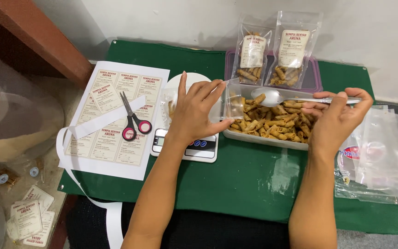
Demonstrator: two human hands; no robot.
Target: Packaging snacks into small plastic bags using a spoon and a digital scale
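Note:
My left hand (198, 109) holds a clear plastic pouch (232, 100) open above a white kitchen scale (190, 146). My right hand (338, 116) grips the handle of a metal spoon (272, 96), whose bowl carries a small fried roll beside the pouch mouth. Below the spoon sits a clear tray (254, 136) filled with several small golden fried rolls (272, 121).
Two filled, labelled pouches (272, 53) lean against the wall on a purple-rimmed lid. A label sheet (111, 121) with pink-handled scissors (132, 121) lies at left. A stack of unfilled clear bags (381, 154) lies at right. A green mat (249, 180) covers the table.

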